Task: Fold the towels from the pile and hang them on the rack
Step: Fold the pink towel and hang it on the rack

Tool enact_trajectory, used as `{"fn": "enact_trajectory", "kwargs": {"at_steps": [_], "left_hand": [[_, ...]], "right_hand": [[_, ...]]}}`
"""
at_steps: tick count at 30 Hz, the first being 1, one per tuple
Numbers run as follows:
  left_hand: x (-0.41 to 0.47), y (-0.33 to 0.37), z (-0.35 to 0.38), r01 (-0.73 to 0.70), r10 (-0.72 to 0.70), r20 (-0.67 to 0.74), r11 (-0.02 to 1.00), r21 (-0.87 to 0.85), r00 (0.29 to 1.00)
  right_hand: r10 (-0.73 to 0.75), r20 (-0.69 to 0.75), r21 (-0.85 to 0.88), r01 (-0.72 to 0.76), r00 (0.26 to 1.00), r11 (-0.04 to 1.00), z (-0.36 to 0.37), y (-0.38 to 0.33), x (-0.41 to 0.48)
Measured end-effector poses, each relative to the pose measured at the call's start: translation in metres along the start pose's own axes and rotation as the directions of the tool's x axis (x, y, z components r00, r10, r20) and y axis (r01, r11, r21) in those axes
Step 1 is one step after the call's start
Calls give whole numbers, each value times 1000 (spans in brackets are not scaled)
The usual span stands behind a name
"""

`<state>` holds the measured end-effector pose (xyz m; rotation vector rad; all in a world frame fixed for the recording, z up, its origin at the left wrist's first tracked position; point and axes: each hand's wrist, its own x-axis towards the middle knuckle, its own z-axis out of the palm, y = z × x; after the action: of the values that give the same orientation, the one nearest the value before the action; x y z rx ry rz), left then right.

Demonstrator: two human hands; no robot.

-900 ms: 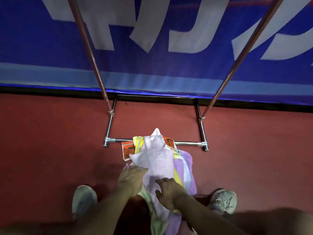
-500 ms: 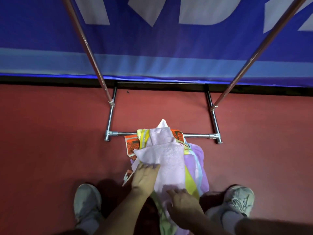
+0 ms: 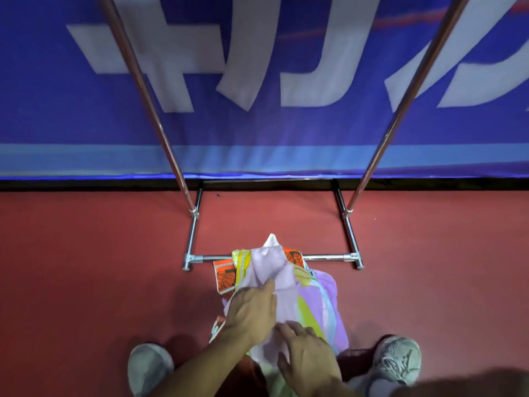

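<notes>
Down by the rack (image 3: pixel 326 257), working the lilac towel (image 3: pixel 274 270) off the pile (image 3: pixel 329 302), right hand (image 3: pixel 307 359) grip spread flat, left hand (image 3: pixel 250 313) grip too blurry to tell, gotta pinch corners next.

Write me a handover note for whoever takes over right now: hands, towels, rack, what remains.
Left hand: lies flat on the lilac towel on top of the pile, not gripping.
Right hand: open, fingers resting on the same towel's near end.
Pile: on the red floor, its far edge covering the middle of the rack base bar.
Done: no folded towel shows. The rack uprights are bare and the top rail is out of view.
Left: fold each towel and hang it.
</notes>
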<state>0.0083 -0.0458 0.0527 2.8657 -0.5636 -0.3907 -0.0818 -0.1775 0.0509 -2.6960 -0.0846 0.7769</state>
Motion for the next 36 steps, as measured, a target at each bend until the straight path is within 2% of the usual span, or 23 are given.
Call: {"fn": "enact_trajectory", "kwargs": {"at_steps": [3,4,6,8,10,12,14,16,19,22,24,27,31,34,36], "left_hand": [[-3,21,-42,34,-53,-118,987,-158,992],[-4,26,-53,40,-86,-169,965,-258,982],[-3,35,-75,24,-163,-227,857,-514,960],[3,44,-98,26,-238,-217,727,-686,947],[12,47,-117,12,-288,-225,640,-768,931],[16,46,-127,-9,-320,-229,564,-826,919],[16,46,-127,-32,-294,-199,490,-871,935],[10,45,-120,-76,-202,-212,529,-845,956],[5,31,-101,-136,-106,-290,699,-702,951],[3,14,-89,-124,3,-174,709,-694,985],[8,11,-88,-121,30,-144,725,-679,989],[19,7,-93,-72,-95,-199,717,-694,975],[30,-3,-91,-89,-129,-311,795,-600,942],[31,-10,-89,-78,-182,-349,785,-615,919],[33,-14,-88,-42,-257,-364,764,-644,895]], "right_hand": [[39,-150,80,-27,988,996,-16,4,-8],[56,-195,71,-43,979,997,-28,1,-12],[75,-285,104,-47,956,993,-55,-4,-18],[41,-396,111,3,917,994,-78,-1,-17],[-2,-482,90,52,876,995,-99,-1,-17],[-21,-522,156,120,853,981,-112,-2,-12],[-4,-576,233,169,817,958,-120,0,3],[17,-619,310,225,785,924,-126,3,22],[75,-640,418,265,765,869,-127,9,46],[199,-664,578,326,720,748,-134,9,53],[187,-636,628,362,749,688,-138,4,56],[169,-575,714,389,801,583,-144,-3,60],[174,-502,783,359,847,507,-142,-5,70],[140,-446,821,342,884,458,-143,-6,76],[161,-401,867,317,902,384,-144,-4,79]]}}
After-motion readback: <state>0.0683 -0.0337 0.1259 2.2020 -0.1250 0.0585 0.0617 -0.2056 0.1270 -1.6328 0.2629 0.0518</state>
